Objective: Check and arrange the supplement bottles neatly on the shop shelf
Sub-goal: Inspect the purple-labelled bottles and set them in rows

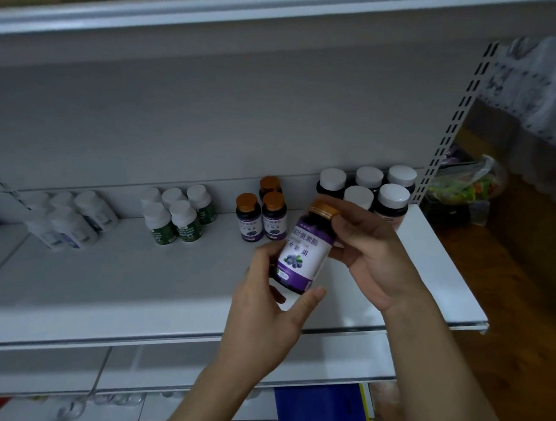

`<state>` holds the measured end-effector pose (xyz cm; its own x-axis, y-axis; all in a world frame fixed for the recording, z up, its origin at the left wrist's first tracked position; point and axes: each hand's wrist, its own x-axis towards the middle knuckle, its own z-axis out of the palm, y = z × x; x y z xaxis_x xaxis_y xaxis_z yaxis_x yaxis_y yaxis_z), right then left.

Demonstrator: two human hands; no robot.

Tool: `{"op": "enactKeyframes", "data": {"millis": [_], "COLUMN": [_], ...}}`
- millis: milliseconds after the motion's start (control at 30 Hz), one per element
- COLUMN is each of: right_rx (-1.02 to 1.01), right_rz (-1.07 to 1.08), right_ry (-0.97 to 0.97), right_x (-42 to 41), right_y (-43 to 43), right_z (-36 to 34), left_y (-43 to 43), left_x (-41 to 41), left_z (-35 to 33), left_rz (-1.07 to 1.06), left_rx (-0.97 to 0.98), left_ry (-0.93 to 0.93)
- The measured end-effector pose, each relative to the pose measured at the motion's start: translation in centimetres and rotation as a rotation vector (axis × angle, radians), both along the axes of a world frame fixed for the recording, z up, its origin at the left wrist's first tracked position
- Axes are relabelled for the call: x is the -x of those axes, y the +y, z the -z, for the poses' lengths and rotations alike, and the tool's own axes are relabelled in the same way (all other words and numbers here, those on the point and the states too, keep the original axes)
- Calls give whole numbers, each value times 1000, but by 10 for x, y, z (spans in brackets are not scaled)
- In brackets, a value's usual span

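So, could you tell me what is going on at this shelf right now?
A person holds a purple bottle in both hands above the shelf, label towards the camera, apparently checking it. The left hand grips its base and the right hand its capped end. Three matching bottles stand at the back, between green-label bottles and white-capped bottles.

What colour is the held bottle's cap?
Copper-orange cap on the bottle, seen in the head view.

The gripped bottle (303, 253) is dark glossy plastic, its cap (324, 209) shiny ribbed gold. Below the grip, the shelf (137, 283) looks matt painted metal.
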<state>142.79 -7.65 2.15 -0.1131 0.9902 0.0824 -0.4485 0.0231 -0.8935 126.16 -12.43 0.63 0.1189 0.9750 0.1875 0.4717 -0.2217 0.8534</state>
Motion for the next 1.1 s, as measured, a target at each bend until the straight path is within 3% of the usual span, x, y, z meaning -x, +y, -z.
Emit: {"op": "enactKeyframes", "data": {"millis": [233,367,500,667,933,1100], "right_rx": [13,-26,-46,-80,19,-16], "right_rz": [62,35,-73,-205,58,31], "right_ry": [-97,-102,-25,135,-38,-49], "right_x": [16,16,10,8,19,15], "right_y": [-3,-3,-3,-3,-1,-3], "right_z": [-5,-5,-3,1,-2,-5], "left_y": [3,-1,-5,-7,0,0], "left_x": [-1,2,3,5,7,7], "left_z": [1,0,0,1,-1,-1], "left_rz": [-46,-39,-3,55,-43,-58], "left_rx": [-15,12,8,15,26,96], "left_ry": [42,-62,-233,-221,-95,-196]}}
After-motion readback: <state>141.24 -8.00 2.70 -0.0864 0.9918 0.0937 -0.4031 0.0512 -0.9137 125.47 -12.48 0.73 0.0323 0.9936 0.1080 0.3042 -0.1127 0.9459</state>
